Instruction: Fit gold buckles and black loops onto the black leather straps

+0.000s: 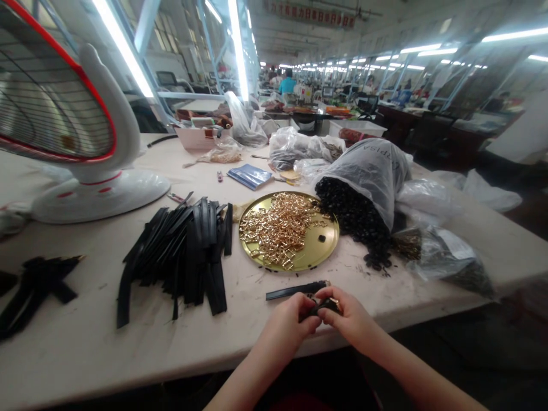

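Near the table's front edge, my left hand (pixel 295 319) and my right hand (pixel 342 311) meet, fingers closed around a small dark strap piece (pixel 323 305) with a bit of gold at its right end. Fingers hide much of it. Just behind them a black strap (pixel 295 290) lies flat. Beyond it sits a round gold tray (pixel 319 251) heaped with gold metal buckles (pixel 280 228). A pile of black straps (pixel 188 245) spreads to the left of the tray.
Black small parts (pixel 355 211) spill from a plastic bag (pixel 372 165) right of the tray. A white fan (pixel 103 194) stands at left, more black straps (pixel 38 285) below it. A blue packet (pixel 249 176) lies behind the tray. A person (pixel 287 83) is far back.
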A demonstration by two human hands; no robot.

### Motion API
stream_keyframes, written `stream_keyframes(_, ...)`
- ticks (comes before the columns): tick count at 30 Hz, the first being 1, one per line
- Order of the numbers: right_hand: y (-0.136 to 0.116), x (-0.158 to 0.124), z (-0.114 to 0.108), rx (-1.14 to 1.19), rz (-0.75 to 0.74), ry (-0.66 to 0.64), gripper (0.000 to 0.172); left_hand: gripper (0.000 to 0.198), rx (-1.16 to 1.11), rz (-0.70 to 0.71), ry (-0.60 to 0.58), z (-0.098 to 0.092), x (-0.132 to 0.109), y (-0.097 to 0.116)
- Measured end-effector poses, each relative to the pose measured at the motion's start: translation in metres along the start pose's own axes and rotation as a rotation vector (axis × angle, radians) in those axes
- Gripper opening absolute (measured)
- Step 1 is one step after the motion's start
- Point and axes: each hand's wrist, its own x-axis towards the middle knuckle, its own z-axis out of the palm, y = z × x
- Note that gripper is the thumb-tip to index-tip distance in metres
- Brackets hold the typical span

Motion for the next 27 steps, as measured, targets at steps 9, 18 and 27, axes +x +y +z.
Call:
stream_keyframes(9,-0.005,-0.006,-0.005,-0.215,-0.107,0.102,0.004,0.007,-0.191,-0.095,0.0,-0.003,-0.003,-0.003)
stream_keyframes(18,0.002,-0.003,-0.004,-0.075,-0.002,0.022,0.008,0.012,-0.294,-0.119,0.031,0.016,0.006,-0.009)
stream_keyframes(27,0.008,0.0,-0.015,-0.155,-0.004,0.027,0.01,0.012,-0.083,-0.094,-0.017,0.005,0.001,-0.01)
